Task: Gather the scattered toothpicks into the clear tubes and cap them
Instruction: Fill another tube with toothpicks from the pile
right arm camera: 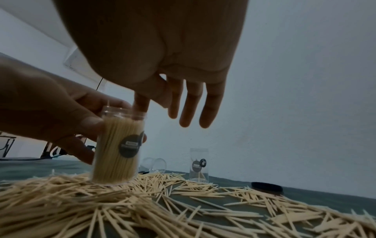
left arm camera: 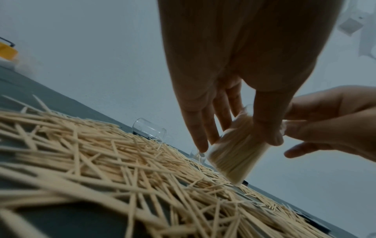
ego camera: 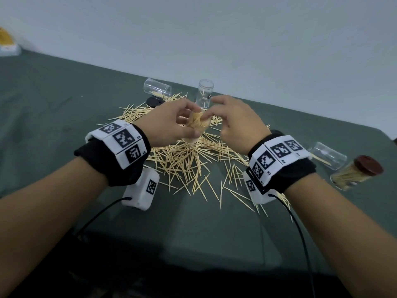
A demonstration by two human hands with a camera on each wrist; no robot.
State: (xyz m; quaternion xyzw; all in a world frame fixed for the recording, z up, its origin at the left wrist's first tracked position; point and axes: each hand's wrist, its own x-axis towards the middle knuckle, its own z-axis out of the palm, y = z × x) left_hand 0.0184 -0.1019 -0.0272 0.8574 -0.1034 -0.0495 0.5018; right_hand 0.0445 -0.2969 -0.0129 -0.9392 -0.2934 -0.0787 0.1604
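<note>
Pale wooden toothpicks lie strewn thickly across the lower centre of the head view, so most gathering looks undone. At centre, the left hand curls round a nearly full tube, upright with its mouth up and base on the pile; the right hand pinches picks at its rim, other fingers spread. At right lie a capped full tube and an empty one, both on their sides. Further up, one tube stands, another lies toppled beside a loose cap.
</note>
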